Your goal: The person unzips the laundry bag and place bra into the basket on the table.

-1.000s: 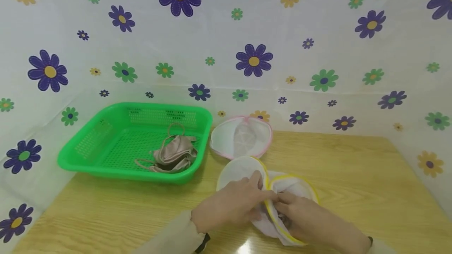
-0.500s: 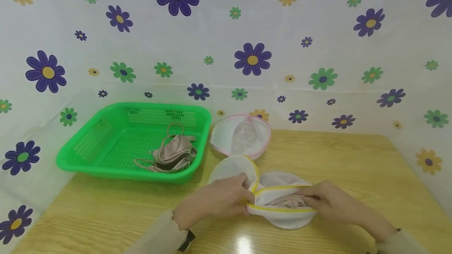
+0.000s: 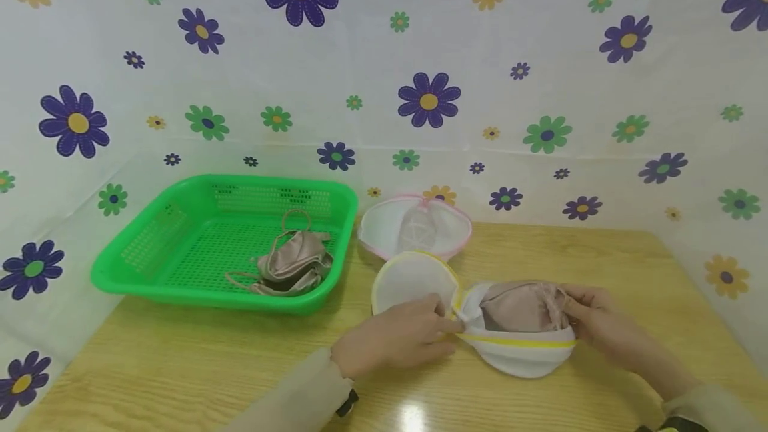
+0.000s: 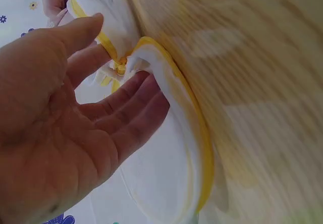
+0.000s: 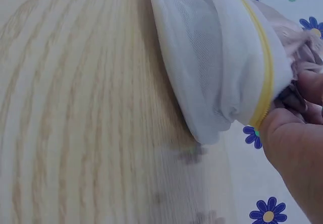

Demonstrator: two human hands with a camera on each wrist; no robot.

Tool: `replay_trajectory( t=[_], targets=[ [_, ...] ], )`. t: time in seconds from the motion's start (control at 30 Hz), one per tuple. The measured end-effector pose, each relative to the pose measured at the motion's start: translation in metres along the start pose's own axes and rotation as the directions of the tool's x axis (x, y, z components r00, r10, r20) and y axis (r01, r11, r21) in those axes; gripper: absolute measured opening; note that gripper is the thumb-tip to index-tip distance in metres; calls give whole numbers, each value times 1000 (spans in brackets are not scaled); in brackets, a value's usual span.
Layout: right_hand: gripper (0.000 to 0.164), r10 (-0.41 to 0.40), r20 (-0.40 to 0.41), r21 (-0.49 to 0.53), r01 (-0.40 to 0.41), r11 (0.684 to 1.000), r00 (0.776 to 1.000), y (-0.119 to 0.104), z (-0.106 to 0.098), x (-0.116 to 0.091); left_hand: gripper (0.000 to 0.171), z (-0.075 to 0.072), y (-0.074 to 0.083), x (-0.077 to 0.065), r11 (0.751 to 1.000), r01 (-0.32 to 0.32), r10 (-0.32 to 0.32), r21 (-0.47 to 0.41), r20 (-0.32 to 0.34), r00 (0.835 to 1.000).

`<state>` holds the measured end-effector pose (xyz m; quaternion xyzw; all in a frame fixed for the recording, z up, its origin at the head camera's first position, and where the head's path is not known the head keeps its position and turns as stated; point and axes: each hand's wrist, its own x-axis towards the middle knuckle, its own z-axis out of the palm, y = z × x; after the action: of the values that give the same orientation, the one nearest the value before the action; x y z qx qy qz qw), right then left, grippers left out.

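Note:
A white mesh laundry bag (image 3: 522,360) with a yellow zipper lies unzipped on the table, its round lid half (image 3: 403,284) folded out to the left. A beige bra (image 3: 519,309) sits in the other half, one smooth cup facing up. My right hand (image 3: 606,325) pinches the bra's gathered fabric at the bag's right edge; its thumb lies right at the yellow zipper (image 5: 263,90). My left hand (image 3: 399,339) rests at the join between the two halves. In the left wrist view, its fingers (image 4: 128,118) are nearly straight against the white mesh and its thumb is extended.
A green plastic basket (image 3: 225,297) stands at the left with another beige bra (image 3: 294,262) in it. Behind the yellow-trimmed bag lies a second white mesh bag (image 3: 378,232) with pink trim, also spread apart. A flower-print sheet (image 3: 360,52) hangs behind the wooden table (image 3: 648,285).
My right hand has moved right and slightly back, and the bag's mouth has spread wider. The bra, earlier mostly tucked inside, now shows a full cup. The pink-trimmed bag has spread a little.

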<state>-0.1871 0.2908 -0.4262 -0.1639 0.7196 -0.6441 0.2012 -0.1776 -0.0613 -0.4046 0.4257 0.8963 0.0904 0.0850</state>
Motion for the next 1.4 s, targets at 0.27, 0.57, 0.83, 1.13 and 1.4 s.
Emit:
replay_trajectory(
  t=[0.27,0.57,0.83,1.13,1.4],
  targets=[
    [45,-130,-312,-388,-2,922,941,-10,1,-10,53,3,10,13,980,-22,39,-200,78,996],
    [47,-233,-201,-619,61,783,952,-30,-5,-33,56,8,13,26,974,-58,69,-219,45,997],
    [32,-186,-229,-760,-56,647,955,-35,3,-37,51,1,12,27,977,-10,10,-214,0,1000],
    [51,-242,-290,-811,-103,576,926,-39,-18,-44,36,-29,-11,-33,974,15,-62,-227,-199,978],
    [53,-117,-460,-677,-262,688,880,-44,-49,-51,24,-50,-59,-109,991,53,-114,-125,-548,829]
  ],
)
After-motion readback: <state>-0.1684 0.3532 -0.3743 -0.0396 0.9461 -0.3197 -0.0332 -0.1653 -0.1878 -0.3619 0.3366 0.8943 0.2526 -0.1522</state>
